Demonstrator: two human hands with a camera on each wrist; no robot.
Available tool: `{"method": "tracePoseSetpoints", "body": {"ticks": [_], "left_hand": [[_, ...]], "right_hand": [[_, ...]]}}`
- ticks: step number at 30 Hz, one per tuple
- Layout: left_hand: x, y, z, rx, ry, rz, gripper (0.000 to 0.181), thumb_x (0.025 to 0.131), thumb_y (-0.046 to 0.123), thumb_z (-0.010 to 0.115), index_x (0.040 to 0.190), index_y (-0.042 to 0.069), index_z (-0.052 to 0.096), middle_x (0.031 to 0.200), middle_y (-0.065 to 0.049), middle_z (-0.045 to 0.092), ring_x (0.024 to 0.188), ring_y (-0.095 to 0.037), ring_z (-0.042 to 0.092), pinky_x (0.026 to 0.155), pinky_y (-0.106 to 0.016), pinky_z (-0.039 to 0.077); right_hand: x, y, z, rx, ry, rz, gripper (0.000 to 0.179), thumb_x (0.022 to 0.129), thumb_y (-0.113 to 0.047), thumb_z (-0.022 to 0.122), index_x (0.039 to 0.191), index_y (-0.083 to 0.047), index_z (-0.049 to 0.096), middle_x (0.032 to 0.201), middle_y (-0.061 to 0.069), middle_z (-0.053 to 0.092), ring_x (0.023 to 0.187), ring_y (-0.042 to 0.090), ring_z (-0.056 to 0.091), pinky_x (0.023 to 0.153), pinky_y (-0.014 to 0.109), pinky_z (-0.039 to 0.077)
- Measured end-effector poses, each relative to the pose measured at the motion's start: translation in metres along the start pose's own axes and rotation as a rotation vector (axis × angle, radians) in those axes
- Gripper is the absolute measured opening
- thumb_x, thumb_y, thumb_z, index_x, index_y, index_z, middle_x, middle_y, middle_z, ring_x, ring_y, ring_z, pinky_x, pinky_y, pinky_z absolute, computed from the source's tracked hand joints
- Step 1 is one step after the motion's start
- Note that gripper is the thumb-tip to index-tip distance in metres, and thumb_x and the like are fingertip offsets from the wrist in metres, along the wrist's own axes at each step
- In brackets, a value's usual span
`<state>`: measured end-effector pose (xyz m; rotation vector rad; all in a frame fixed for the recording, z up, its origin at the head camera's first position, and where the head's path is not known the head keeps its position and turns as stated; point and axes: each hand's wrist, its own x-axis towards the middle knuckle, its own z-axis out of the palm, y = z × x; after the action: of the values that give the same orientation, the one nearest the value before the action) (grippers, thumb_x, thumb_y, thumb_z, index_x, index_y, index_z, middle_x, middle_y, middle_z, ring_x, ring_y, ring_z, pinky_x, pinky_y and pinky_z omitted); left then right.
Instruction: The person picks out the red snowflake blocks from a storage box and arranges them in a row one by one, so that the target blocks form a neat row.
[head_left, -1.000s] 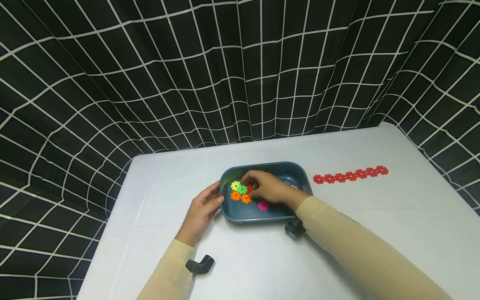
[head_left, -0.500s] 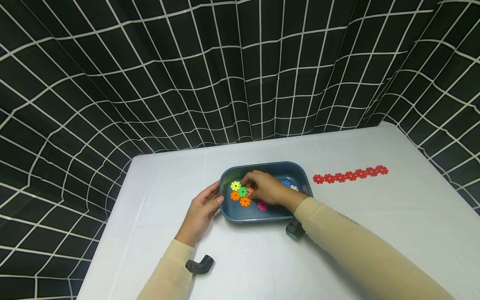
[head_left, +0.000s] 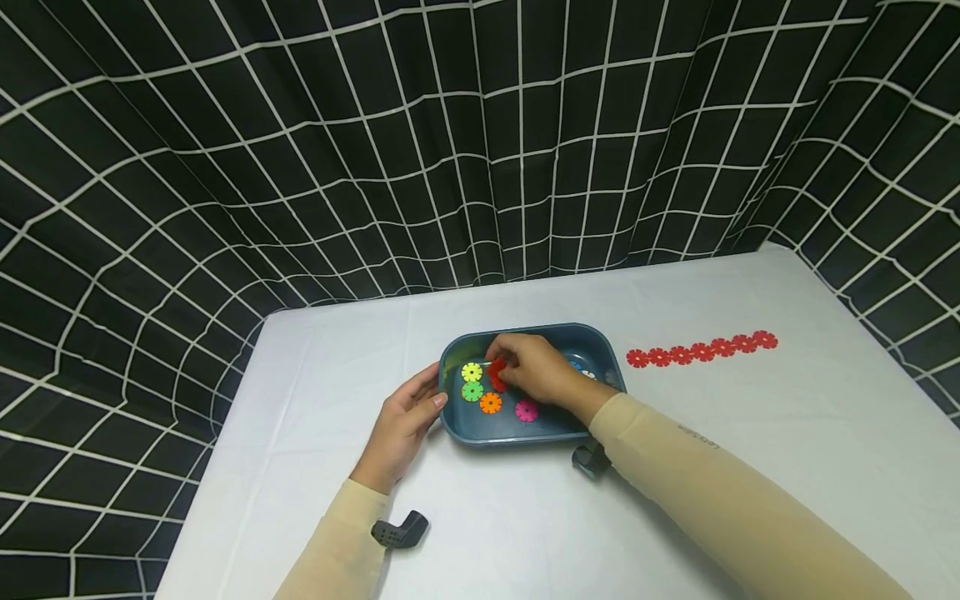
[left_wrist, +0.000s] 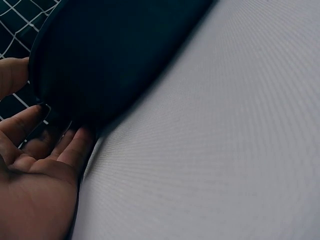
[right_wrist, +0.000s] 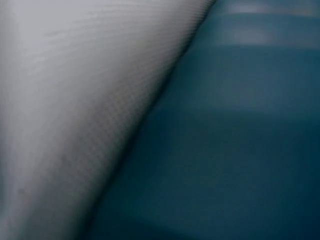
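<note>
My left hand (head_left: 401,425) holds the left end of a dark blue plastic bin (head_left: 480,435), its thumb at the rim. In the left wrist view its fingers (left_wrist: 77,145) bend against the bin's outer wall. Inside the bin my right hand (head_left: 536,367) pinches red notched snowflake discs (head_left: 497,377); how many is hard to tell. Beside them lie a yellow disc (head_left: 472,372), a green disc (head_left: 472,391), an orange disc (head_left: 491,403) and a pink disc (head_left: 527,410). The right wrist view shows the bin wall (right_wrist: 240,150) and tablecloth, without the hand.
A row of joined red discs (head_left: 701,352) lies on the white tablecloth (head_left: 480,517), right of the bin. Blue (head_left: 576,365) and white (head_left: 588,375) discs show partly behind the right hand. A black gridded curtain (head_left: 487,167) hangs behind the table.
The green disc has shifted left and down, to where an orange disc showed before. That orange disc no longer shows. More red is visible at the right hand's fingertips. The left hand stays put.
</note>
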<state>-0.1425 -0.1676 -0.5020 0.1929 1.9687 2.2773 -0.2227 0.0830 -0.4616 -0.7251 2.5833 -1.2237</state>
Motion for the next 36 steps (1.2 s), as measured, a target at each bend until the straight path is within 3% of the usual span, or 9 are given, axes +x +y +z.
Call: {"method": "tracePoseSetpoints", "body": {"ticks": [6,19,36], "left_hand": [[0.0,0.0,-0.001,-0.002,-0.004,0.005,0.055,0.109,0.0,0.063,0.161,-0.005,0.046,0.164,-0.018,0.047,0.15,-0.031,0.047,0.118,-0.036,0.046],[0.0,-0.001,-0.001,-0.006,-0.002,0.003,0.058,0.108,0.003,0.066,0.161,-0.004,0.045,0.164,-0.018,0.048,0.15,-0.031,0.048,0.117,-0.036,0.046],[0.0,-0.002,-0.001,-0.02,-0.002,0.0,0.057,0.109,-0.001,0.062,0.162,-0.006,0.043,0.166,-0.023,0.044,0.152,-0.035,0.044,0.117,-0.034,0.046]], "right_hand": [[0.0,0.0,-0.001,0.073,0.001,-0.01,0.012,0.101,0.004,0.074,0.107,-0.006,0.075,0.095,0.004,0.073,0.08,0.019,0.067,0.072,0.031,0.063],[-0.002,-0.004,-0.009,0.189,0.028,0.027,0.014,0.1,0.001,0.076,0.112,-0.006,0.073,0.096,0.004,0.07,0.083,0.022,0.065,0.072,0.033,0.061],[-0.009,-0.01,-0.017,0.425,0.033,0.054,0.019,0.102,0.007,0.07,0.12,0.003,0.071,0.103,0.015,0.066,0.091,0.03,0.069,0.087,0.042,0.067]]}}
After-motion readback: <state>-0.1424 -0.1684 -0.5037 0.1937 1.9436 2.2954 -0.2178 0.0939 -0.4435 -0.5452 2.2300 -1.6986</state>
